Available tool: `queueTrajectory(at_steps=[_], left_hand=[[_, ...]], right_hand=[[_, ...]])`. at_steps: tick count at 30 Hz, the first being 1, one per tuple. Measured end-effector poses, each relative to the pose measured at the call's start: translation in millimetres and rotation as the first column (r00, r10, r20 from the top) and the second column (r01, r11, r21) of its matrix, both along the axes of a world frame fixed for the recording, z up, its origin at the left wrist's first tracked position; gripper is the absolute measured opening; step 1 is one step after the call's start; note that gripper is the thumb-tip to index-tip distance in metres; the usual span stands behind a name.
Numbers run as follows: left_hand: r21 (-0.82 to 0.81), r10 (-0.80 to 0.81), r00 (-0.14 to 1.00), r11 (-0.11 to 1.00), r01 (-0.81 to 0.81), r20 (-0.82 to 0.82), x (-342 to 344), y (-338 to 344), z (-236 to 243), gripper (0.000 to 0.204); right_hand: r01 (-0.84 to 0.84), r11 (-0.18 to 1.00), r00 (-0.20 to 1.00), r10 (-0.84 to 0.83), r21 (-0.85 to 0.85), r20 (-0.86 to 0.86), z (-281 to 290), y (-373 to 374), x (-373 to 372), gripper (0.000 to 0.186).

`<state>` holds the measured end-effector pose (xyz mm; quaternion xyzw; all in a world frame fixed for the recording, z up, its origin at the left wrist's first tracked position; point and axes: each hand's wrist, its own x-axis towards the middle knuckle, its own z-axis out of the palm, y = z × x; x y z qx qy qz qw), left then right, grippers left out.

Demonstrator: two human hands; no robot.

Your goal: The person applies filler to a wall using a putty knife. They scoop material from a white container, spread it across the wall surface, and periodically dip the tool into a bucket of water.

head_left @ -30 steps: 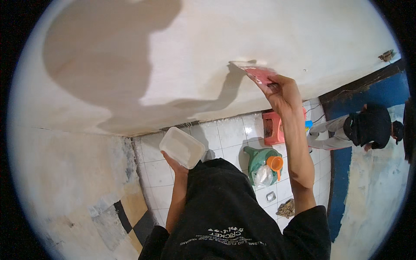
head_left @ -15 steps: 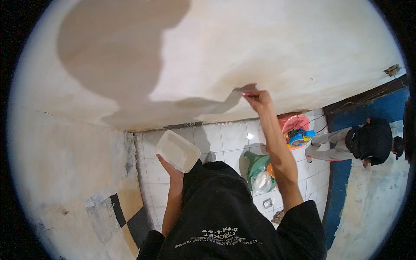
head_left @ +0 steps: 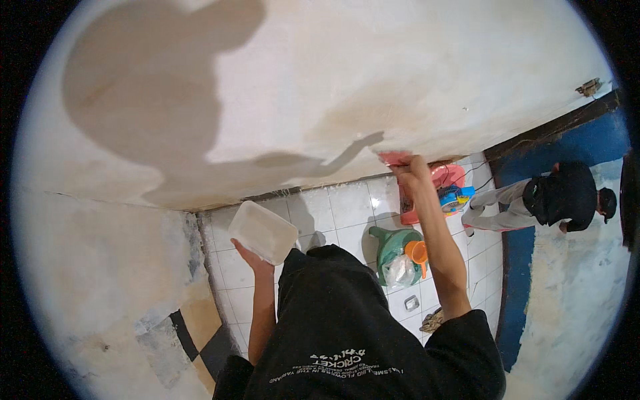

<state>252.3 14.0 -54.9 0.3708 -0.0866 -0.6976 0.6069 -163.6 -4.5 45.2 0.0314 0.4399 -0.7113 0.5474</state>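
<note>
A: What is hard to make out?

B: The flat pink-red scraper [head_left: 395, 158], mostly. It sits in the right hand [head_left: 415, 173], which covers its near end. Whether its edge touches the pale wall [head_left: 313, 100], I cannot tell. The left hand [head_left: 253, 257] is partly hidden too, its fingers running out of sight under the white tray [head_left: 265, 232].

A: Anything else obscured?

B: The right forearm crosses a pink stool [head_left: 405, 210]; the right sleeve cuts off part of a crumpled rag [head_left: 432, 322]. Contents of the clear bag [head_left: 400, 271] in the green tub [head_left: 385, 257], beside an orange dipper [head_left: 417, 251]: not readable.

A: Pose of the arms?

B: Right arm reaches forward, wrist bent, fingers closed on the scraper near the foot of the wall. Left arm is low, elbow near the body; that hand grips the tray by its left side, over the tiled floor [head_left: 350, 200], opening tilted up. Whether the tray's pale inside is coated: cannot tell.
</note>
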Motion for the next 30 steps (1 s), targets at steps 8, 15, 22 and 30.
queueTrajectory(at_steps=[8,15,22,30], left_hand=[[-0.003,0.049,0.996,0.999,-0.049,0.075,20,16,4,0.067],[0.026,-0.021,1.0,0.999,0.021,-0.003,11,15,-5,0.066],[-0.028,0.028,1.0,0.999,-0.029,-0.008,13,34,7,0.066],[0.028,0.183,0.982,0.982,-0.185,0.053,51,48,12,0.069]], right_hand=[[0.075,0.987,0.971,-0.04,-0.144,0.236,-17,-65,-40,0.028],[0.115,0.969,0.99,-0.13,-0.218,-0.055,159,0,11,0.029],[-0.121,0.991,0.992,0.123,0.063,-0.039,-28,-4,44,0.03],[0.034,0.992,0.967,-0.002,-0.121,0.254,-21,-80,39,0.028]])
